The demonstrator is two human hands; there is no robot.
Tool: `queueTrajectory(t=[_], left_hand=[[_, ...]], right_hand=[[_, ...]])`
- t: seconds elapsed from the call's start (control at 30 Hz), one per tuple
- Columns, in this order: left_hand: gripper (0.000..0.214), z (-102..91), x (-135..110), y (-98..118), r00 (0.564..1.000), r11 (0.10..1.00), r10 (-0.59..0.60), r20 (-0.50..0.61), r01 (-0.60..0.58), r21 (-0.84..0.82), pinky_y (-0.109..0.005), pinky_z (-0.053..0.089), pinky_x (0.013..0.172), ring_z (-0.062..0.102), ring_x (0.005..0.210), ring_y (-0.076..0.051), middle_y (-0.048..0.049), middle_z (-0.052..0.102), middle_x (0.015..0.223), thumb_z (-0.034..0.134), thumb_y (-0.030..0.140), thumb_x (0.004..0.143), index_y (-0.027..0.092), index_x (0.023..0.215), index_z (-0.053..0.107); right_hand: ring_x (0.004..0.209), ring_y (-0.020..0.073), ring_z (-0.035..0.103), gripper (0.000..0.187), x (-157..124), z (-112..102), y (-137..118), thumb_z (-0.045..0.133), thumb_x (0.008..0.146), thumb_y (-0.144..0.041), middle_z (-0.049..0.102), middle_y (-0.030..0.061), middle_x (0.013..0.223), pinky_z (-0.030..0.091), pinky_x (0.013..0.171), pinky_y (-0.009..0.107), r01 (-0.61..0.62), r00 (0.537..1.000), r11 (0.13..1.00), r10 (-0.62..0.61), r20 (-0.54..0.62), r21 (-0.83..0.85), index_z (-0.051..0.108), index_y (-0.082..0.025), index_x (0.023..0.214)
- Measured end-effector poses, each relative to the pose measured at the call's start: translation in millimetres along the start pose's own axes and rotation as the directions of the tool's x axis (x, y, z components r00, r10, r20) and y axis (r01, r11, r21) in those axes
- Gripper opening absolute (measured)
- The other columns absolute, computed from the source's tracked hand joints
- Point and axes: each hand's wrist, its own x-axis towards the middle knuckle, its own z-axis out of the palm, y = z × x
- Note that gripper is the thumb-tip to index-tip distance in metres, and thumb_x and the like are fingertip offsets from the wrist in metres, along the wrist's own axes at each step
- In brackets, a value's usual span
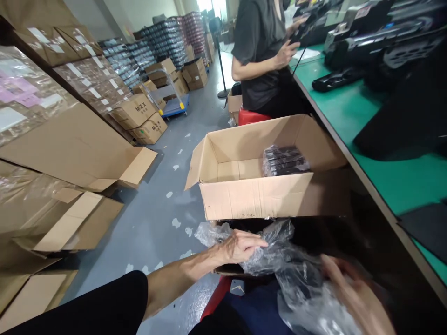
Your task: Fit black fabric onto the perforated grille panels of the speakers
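My left hand (240, 246) grips crumpled clear plastic wrap (279, 260) over a dark bundle low in front of me, fingers closed on the film. My right hand (352, 298) is blurred at the bottom right, partly under the same plastic; its fingers look curled on the wrap. Just beyond stands an open cardboard box (258, 197) on the floor. Inside it, at the right, lies a plastic-wrapped stack of black items (284, 160).
A green-topped workbench (384, 172) runs along the right with black machines (384, 42). Another person (265, 56) sits at it on a red stool (251, 116). Stacked wrapped cartons (52, 116) with open flaps line the left; grey floor (164, 209) lies between.
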Motion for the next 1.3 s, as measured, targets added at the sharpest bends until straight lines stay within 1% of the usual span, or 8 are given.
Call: queueTrajectory(t=[0.13, 0.27, 0.47, 0.6, 0.73, 0.9, 1.07, 1.3], left_hand=[[0.035, 1.3, 1.4, 10.9, 0.982, 0.967, 0.181, 0.051, -0.187, 0.170, -0.033, 0.064, 0.083, 0.079, 0.088, -0.021, -0.0089, 0.084, 0.106, 0.052, 0.017, 0.101, 0.023, 0.123, 0.079], [0.033, 4.3, 1.0, 23.4, 0.955, 0.923, 0.296, 0.035, -0.295, 0.249, -0.032, 0.060, 0.067, 0.075, 0.075, -0.022, -0.0083, 0.081, 0.090, 0.049, 0.016, 0.103, 0.023, 0.113, 0.080], [0.045, 4.9, 4.4, 11.6, 0.923, 0.905, 0.379, -0.067, -0.355, 0.234, -0.042, 0.069, 0.078, 0.083, 0.087, -0.029, -0.0092, 0.085, 0.108, 0.049, 0.006, 0.097, 0.029, 0.124, 0.076], [0.053, 5.5, 4.7, 1.5, 0.909, 0.880, 0.417, 0.008, -0.405, 0.249, -0.035, 0.070, 0.088, 0.084, 0.095, -0.025, -0.0009, 0.085, 0.114, 0.049, 0.006, 0.096, 0.037, 0.134, 0.070], [0.067, -10.5, 5.0, 7.1, 0.974, 0.948, 0.212, 0.078, -0.224, 0.227, -0.027, 0.065, 0.098, 0.081, 0.108, -0.018, -0.0011, 0.080, 0.127, 0.045, 0.010, 0.101, 0.036, 0.163, 0.044], [0.045, -49.4, 4.1, 31.8, 0.959, 0.952, -0.282, -0.004, 0.281, 0.122, -0.045, 0.062, 0.101, 0.077, 0.103, -0.027, -0.0080, 0.078, 0.107, 0.054, 0.026, 0.095, 0.020, 0.138, 0.066], [0.055, -82.2, 7.2, 40.7, 0.908, 0.907, -0.416, -0.046, 0.418, 0.055, -0.031, 0.060, 0.089, 0.074, 0.091, -0.019, -0.0007, 0.076, 0.101, 0.066, 0.017, 0.077, 0.021, 0.132, 0.071], [0.017, -128.1, 21.1, 84.6, 0.868, 0.896, -0.444, -0.224, 0.430, -0.110, -0.027, 0.055, 0.084, 0.073, 0.095, -0.017, -0.0035, 0.080, 0.105, 0.062, 0.024, 0.095, 0.019, 0.104, 0.075]], right_hand=[[0.074, 0.0200, 0.066, 0.059, 13.4, 51.2, -47.7, 0.059, 0.103, -0.076, 0.066, 0.0008, 0.077, 0.057, 0.081, 0.040, -0.063, 0.957, 0.986, 0.102, 0.270, -0.152, 0.071, -0.019, 0.092], [0.087, 0.0197, 0.069, 0.036, 15.8, 83.0, -76.4, 0.062, 0.111, -0.049, 0.069, 0.0018, 0.089, 0.059, 0.088, 0.039, -0.067, 0.943, 0.976, 0.130, 0.307, -0.206, 0.069, -0.017, 0.093], [0.099, 0.0229, 0.071, 0.035, 24.4, 79.3, -82.1, 0.069, 0.107, -0.052, 0.072, 0.0058, 0.103, 0.060, 0.096, 0.045, -0.215, 0.934, 0.946, 0.272, 0.231, -0.244, 0.072, -0.017, 0.103], [0.103, 0.0235, 0.071, 0.028, 23.8, 74.9, -88.1, 0.074, 0.105, -0.044, 0.072, 0.0064, 0.109, 0.060, 0.095, 0.044, -0.240, 0.940, 0.939, 0.288, 0.185, -0.245, 0.072, -0.017, 0.107], [0.091, 0.0211, 0.070, 0.030, 21.5, 64.8, -95.1, 0.072, 0.106, -0.046, 0.070, 0.0033, 0.097, 0.060, 0.088, 0.040, -0.126, 0.977, 0.974, 0.155, 0.144, -0.190, 0.071, -0.017, 0.101], [0.086, 0.0197, 0.066, 0.033, 15.1, 38.0, -92.5, 0.070, 0.106, -0.048, 0.067, 0.0027, 0.094, 0.058, 0.085, 0.039, 0.098, 0.992, 0.989, -0.088, 0.092, -0.111, 0.067, -0.017, 0.093], [0.095, 0.0256, 0.064, 0.056, 19.0, 4.6, -84.2, 0.057, 0.097, -0.074, 0.067, 0.0087, 0.100, 0.052, 0.091, 0.044, 0.337, 0.942, 0.941, -0.336, -0.029, 0.045, 0.065, -0.020, 0.087], [0.112, 0.0317, 0.070, 0.055, 9.4, -25.4, -89.5, 0.066, 0.081, -0.077, 0.074, 0.0059, 0.126, 0.049, 0.084, 0.035, 0.339, 0.939, 0.935, -0.330, -0.095, 0.101, 0.060, -0.024, 0.064]])
